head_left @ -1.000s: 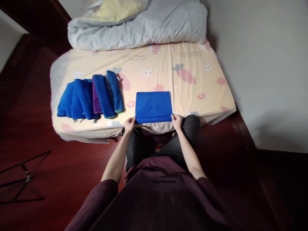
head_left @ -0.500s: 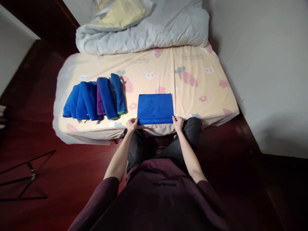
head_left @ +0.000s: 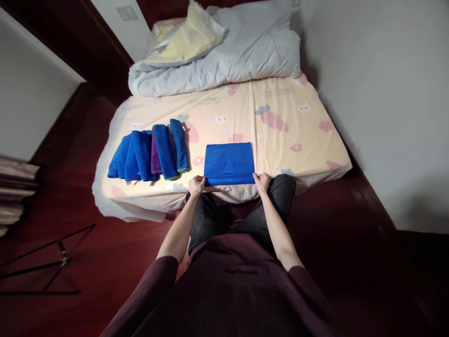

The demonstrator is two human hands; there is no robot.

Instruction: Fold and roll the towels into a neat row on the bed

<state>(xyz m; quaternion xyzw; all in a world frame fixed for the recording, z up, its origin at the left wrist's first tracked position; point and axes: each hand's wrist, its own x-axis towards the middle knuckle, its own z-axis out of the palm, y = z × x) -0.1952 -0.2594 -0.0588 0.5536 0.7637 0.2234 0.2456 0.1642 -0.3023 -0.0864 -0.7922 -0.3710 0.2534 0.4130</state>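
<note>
A blue cloth [head_left: 228, 161] lies flat near the front edge of the bed [head_left: 308, 157], with a narrow folded strip along its near side. My left hand [head_left: 197, 185] pinches the near left corner of the cloth. At the near right corner, my right hand [head_left: 261, 181] is closed on the fabric in the same way. Left of the cloth, several rolled or folded blue towels [head_left: 142, 154] lie side by side, with a purple one [head_left: 155, 157] among them.
A grey quilt [head_left: 245, 51] is bunched at the far side of the bed, with a yellow item in a clear bag [head_left: 189, 40] on it. A black metal stand [head_left: 63, 260] is on the floor at left. A wall rises at right.
The camera view has tilted and shifted slightly, so the bed appears lower and further right. Both hands still grip the near corners, and the cloth looks much the same.
</note>
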